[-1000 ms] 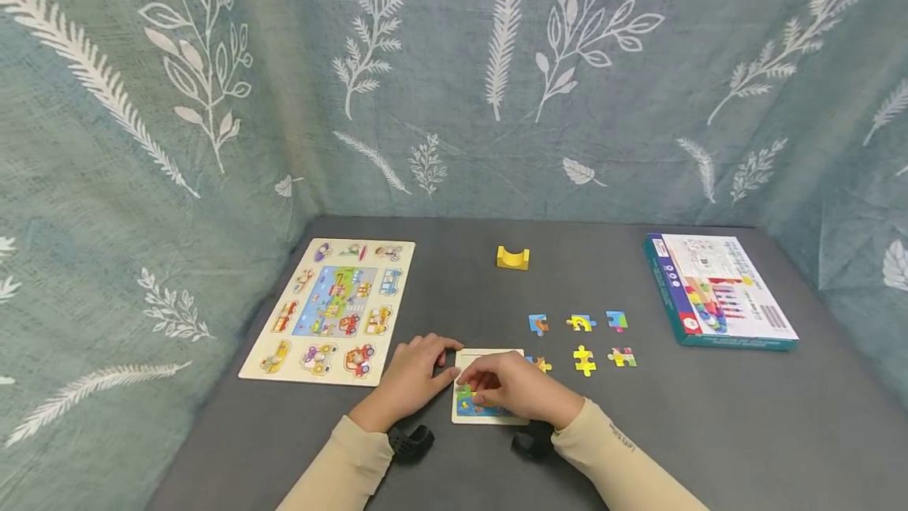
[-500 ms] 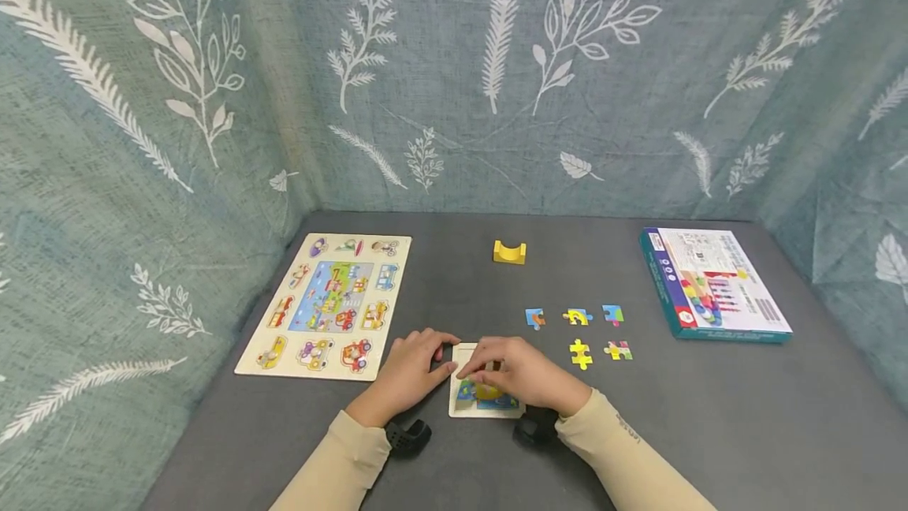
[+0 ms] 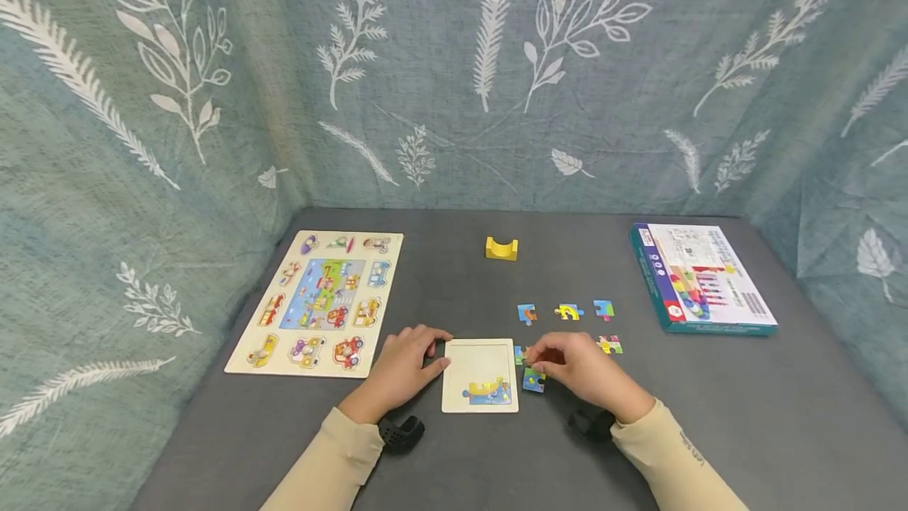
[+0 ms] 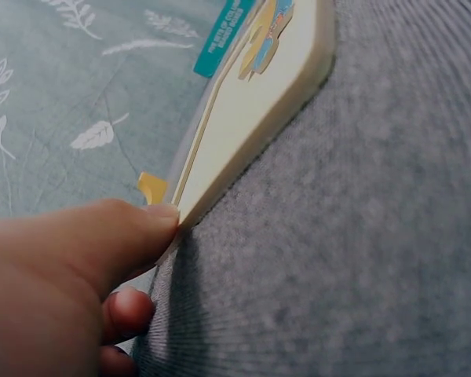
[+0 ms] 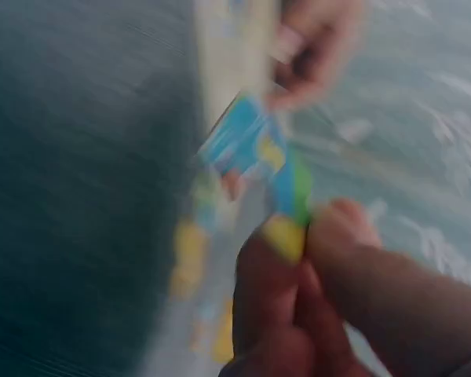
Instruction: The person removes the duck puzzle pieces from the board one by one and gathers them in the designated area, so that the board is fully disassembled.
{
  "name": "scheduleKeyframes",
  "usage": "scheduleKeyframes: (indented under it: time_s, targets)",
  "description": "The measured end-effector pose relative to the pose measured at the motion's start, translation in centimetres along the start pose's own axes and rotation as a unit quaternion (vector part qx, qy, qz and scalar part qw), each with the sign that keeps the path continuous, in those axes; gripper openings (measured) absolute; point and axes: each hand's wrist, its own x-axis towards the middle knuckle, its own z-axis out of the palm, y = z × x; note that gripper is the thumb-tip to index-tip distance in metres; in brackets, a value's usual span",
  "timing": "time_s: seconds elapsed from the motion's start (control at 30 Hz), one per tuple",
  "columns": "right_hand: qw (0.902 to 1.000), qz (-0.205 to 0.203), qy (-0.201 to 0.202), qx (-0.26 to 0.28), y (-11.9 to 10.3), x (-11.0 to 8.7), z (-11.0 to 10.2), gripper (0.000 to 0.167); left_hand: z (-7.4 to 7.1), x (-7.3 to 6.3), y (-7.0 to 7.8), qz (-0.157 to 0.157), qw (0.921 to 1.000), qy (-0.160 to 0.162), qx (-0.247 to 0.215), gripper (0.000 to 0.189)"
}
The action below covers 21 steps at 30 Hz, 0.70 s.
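Observation:
My left hand (image 3: 404, 369) holds the upper left corner of a small pale wooden puzzle board (image 3: 477, 357) between thumb and index finger. In the left wrist view, the thumb presses the board's edge. Joined blue and yellow puzzle pieces (image 3: 489, 391) lie in the board's lower right part. Just right of the board, my right hand (image 3: 585, 369) pinches a blue and green puzzle piece (image 3: 534, 380) between thumb and fingers. That jigsaw piece (image 5: 251, 149) points away from the fingertips in the blurred right wrist view. Another piece (image 3: 520, 354) is partly hidden behind the right hand.
Loose puzzle pieces (image 3: 569, 311) lie beyond the right hand, several in all. A large vehicle puzzle board (image 3: 383, 259) rests at left. Farther back stands a yellow arch block (image 3: 501, 249). A flat teal and white box (image 3: 709, 278) lies at right.
My right hand has moved right, off the board, with the blue and green puzzle piece. The joined pieces it covered now show. My left hand stays at the board's corner.

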Motion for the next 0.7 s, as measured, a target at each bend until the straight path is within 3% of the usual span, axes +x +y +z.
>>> scheduleKeyframes:
  time_s: [0.17,0.27,0.7]
  targets:
    - [0.9942,-0.039,0.005,-0.100,0.1,-1.4,1.4,0.021,-0.3,0.2,0.1,0.002,1.0000,-0.002,0.000,0.032]
    - [0.9893,-0.059,-0.003,-0.133,0.0,-1.9,1.8,0.025,-0.5,0.1,0.1,0.004,1.0000,-0.001,0.004,0.031]
    - [0.9765,-0.123,-0.020,-0.176,-0.1,-1.8,1.8,0.028,-0.1,0.1,0.2,-0.003,1.0000,-0.001,-0.001,0.031]
